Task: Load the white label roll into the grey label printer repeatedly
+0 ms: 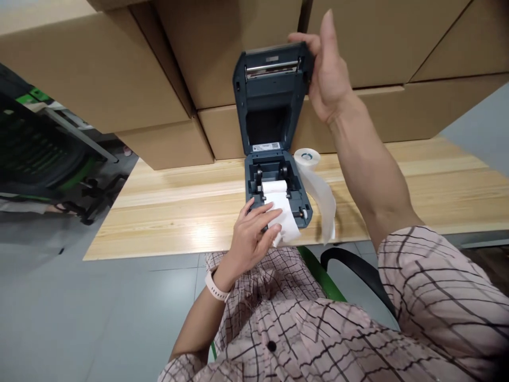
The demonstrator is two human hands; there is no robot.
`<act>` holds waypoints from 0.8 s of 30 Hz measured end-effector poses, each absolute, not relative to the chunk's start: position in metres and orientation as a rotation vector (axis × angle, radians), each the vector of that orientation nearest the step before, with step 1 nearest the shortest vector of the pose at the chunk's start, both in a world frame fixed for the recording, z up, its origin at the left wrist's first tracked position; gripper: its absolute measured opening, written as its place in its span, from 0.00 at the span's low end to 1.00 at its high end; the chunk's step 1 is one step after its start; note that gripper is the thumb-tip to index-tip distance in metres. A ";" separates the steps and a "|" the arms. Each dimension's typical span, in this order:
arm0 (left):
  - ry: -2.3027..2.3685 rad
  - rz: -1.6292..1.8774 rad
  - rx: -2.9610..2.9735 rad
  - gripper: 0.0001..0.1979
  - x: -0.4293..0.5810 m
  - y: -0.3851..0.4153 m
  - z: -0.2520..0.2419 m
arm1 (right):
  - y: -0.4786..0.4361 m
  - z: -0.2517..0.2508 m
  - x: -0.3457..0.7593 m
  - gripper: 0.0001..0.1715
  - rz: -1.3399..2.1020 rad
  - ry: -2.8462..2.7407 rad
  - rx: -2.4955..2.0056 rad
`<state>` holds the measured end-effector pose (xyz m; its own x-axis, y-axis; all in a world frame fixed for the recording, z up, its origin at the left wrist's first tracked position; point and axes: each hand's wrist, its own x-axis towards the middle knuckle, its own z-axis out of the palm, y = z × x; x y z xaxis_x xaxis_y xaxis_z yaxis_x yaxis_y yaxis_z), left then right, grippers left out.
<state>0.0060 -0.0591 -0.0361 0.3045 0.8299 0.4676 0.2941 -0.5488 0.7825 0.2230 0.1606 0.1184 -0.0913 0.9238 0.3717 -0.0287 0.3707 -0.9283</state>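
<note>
A dark blue-grey label printer (251,183) stands on the wooden table with its lid (264,98) raised. A white label roll (274,187) lies inside, and its loose strip runs over the front edge toward me. My left hand (254,231) rests on that strip, fingers spread and lying over the paper. My right hand (330,74) is at the lid's upper right corner; its fingers go behind the lid, partly hidden, while the thumb points up. Beside the printer on the right sits another label roll (307,156), its strip unrolled toward the table's front edge.
Large cardboard boxes (246,48) are stacked along the back of the wooden table (178,212). A black chair armrest (353,260) is below the table's front edge. At far left stands a dark chair (43,148) with green parts.
</note>
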 end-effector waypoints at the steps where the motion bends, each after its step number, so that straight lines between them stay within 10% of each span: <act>1: 1.008 1.234 1.990 0.12 0.003 -0.064 -0.035 | 0.152 0.115 0.219 0.41 0.965 -1.433 -0.817; 8: 1.173 1.875 1.570 0.08 -0.007 -0.071 -0.024 | 0.029 0.035 0.223 0.30 0.508 -1.733 -0.766; 15: 1.161 1.424 1.334 0.44 0.012 -0.033 -0.039 | -0.027 -0.032 0.231 0.26 0.403 -1.933 -0.880; 24: 1.008 1.327 1.343 0.42 0.015 -0.034 -0.042 | -0.027 -0.040 0.222 0.26 0.354 -1.889 -0.862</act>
<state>0.0153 -0.0341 -0.0424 0.0668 0.9770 0.2023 -0.0677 -0.1979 0.9779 0.2222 -0.0266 -0.0398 -0.2573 0.6985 0.6677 0.4096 0.7047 -0.5794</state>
